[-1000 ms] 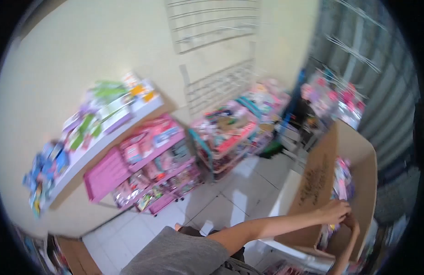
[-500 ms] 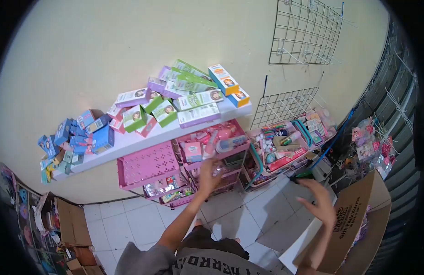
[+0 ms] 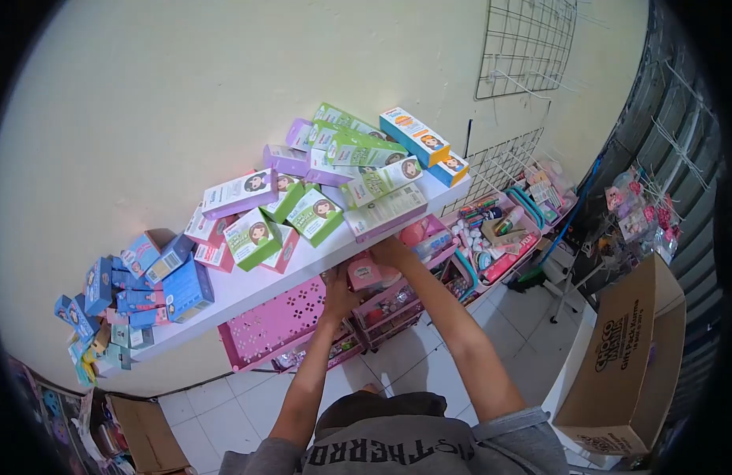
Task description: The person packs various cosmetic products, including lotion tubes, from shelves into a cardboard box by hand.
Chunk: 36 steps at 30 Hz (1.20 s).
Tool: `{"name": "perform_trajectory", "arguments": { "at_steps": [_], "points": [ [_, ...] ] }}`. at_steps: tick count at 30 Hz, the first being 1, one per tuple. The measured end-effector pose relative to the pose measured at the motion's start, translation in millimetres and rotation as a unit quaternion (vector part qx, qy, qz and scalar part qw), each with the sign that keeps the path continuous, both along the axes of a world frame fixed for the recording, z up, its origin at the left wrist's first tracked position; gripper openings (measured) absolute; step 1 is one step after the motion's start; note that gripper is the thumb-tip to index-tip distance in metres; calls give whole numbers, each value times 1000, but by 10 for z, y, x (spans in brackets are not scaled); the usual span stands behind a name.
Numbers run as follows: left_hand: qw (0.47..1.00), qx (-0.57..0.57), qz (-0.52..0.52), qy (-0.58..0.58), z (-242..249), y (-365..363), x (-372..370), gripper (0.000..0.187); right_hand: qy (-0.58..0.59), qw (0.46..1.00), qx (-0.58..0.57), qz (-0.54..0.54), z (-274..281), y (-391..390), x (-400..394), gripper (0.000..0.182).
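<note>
My left hand [image 3: 338, 299] is at the right edge of the pink perforated tray [image 3: 272, 318], just below the white shelf [image 3: 299, 271]. Its fingers are partly hidden and I cannot make out what they hold. My right hand [image 3: 391, 252] reaches in beside a pink box [image 3: 364, 273] in the pink basket, under the shelf's front edge; its fingertips are hidden. Above both hands, green-and-white boxes [image 3: 314, 216] and a purple-and-white box [image 3: 386, 212] lie on the shelf.
Blue boxes [image 3: 188, 290] stand at the shelf's left end. A basket of bottles and pink packs [image 3: 508, 257] is on the right. An open cardboard box [image 3: 619, 340] stands at far right, near a metal shutter [image 3: 703, 237]. A wire grid [image 3: 528, 47] hangs on the wall.
My right hand has moved left and up from the open floor area into the pink basket. My left hand has shifted to the tray's edge. The view has moved closer to the shelf.
</note>
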<state>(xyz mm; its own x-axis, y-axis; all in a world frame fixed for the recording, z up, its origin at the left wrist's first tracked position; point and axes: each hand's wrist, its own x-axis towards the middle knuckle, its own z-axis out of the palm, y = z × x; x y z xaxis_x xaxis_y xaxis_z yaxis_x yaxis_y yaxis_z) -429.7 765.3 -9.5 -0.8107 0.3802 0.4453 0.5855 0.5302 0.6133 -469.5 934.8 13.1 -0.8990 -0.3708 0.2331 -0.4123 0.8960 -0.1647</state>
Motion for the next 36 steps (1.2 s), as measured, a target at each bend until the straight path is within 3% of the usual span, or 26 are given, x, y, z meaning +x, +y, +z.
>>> {"name": "perform_trajectory", "arguments": {
  "at_steps": [3,4,5,6,8,9,12,15,28,29,30,32,36],
  "points": [
    [997,74,2,3,10,-111,-15,79,80,992,-91,29,-103,-35,-7,48],
    [997,76,4,-5,115,-160,51,79,-43,996,-80,21,-75,-37,-30,53],
    [981,151,-14,-123,234,-228,105,77,-163,984,-66,12,-46,-38,-47,57],
    [945,224,-32,-237,303,-296,138,75,-166,984,-62,13,-47,-61,-49,57],
    [958,215,28,-188,141,-475,164,72,-51,996,71,14,-46,-144,-65,62],
    [956,236,27,-174,127,-568,202,71,-116,987,106,-12,55,-193,-47,65],
    [949,278,38,-141,68,-835,374,70,-113,987,116,7,18,-200,-35,65],
    [917,335,58,-209,134,-1001,492,67,-90,989,113,14,-24,-209,-43,65],
    [926,333,91,-151,231,-1015,848,70,-18,995,95,-15,-161,-250,-107,68],
    [928,333,88,-139,249,-1012,884,70,-84,985,150,-7,-118,-244,-116,78],
    [928,334,91,-139,272,-1015,921,70,-84,985,151,-5,-157,-262,-138,78],
    [921,340,98,-164,283,-1030,999,71,-73,991,47,-103,-415,-275,-243,74],
    [929,319,106,-152,249,-1070,1057,72,-61,996,-12,-58,-586,-193,-350,72]
  ]
}}
